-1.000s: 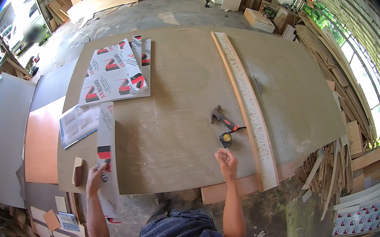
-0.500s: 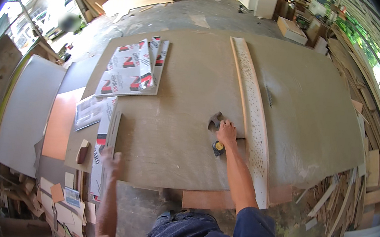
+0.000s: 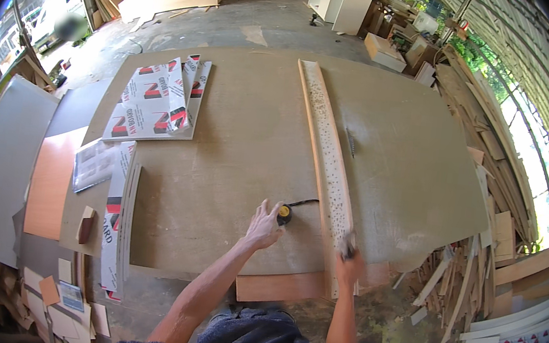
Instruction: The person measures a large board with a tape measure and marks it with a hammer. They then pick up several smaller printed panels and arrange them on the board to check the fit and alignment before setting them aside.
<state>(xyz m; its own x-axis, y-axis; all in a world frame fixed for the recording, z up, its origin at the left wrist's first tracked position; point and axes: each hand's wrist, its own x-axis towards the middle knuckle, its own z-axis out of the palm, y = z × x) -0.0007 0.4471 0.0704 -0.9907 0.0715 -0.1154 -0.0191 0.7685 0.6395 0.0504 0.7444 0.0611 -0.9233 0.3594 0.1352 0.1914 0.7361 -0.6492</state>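
My left hand (image 3: 264,228) reaches over the board with fingers spread, its tips beside a black and yellow tape measure (image 3: 284,214). A black strap or strip runs from the tape measure to the long plank. My right hand (image 3: 347,269) is closed on a dark grey tool (image 3: 348,249), blurred by motion, its kind unclear. It is over the near end of the long, pale, speckled plank (image 3: 332,158) with a wooden edge. Both rest on a large brown board (image 3: 236,153).
White printed panels (image 3: 150,103) lie at the far left, with narrow printed strips (image 3: 116,214) nearer. A small wooden block (image 3: 85,225) sits near the left edge. A thin dark metal piece (image 3: 350,142) lies right of the plank. Wood offcuts (image 3: 448,279) are piled at the right.
My right hand has carried the dark tool from beside the tape measure to the plank's near end. My left hand has left the printed strips and moved right to the tape measure.
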